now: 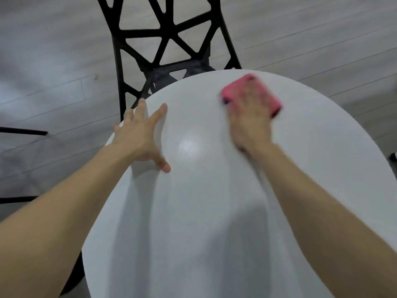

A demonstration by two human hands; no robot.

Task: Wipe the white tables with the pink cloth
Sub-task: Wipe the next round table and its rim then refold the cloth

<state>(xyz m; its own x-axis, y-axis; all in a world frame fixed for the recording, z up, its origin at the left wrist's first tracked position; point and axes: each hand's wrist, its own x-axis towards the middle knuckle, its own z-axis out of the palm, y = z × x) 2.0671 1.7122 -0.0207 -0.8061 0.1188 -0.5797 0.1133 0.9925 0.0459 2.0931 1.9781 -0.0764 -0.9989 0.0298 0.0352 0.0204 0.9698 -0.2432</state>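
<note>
On the far right part of the round white table, the pink cloth is lying flat against the surface, near the rim. The right hand is pressing down on top of it, palm flat and fingers laid out straight over the fabric rather than curled round it (both hand and cloth are showing up blurred, so the fingertips are hard to make out). Pink is showing past the hand on the far side and along both edges.

The left hand is resting on the left edge of the table, well apart from the cloth. It is holding nothing: the fingers are spreading wide and straight, the outer ones reaching past the rim, while the thumb is pointing inward across the tabletop. Between the two hands, a bright patch of reflected light is sitting on the white surface, and shadows of both forearms are falling across the near half.

Beyond the table, a black chair with an open lattice back is standing tucked against the far edge, on a grey plank floor.
</note>
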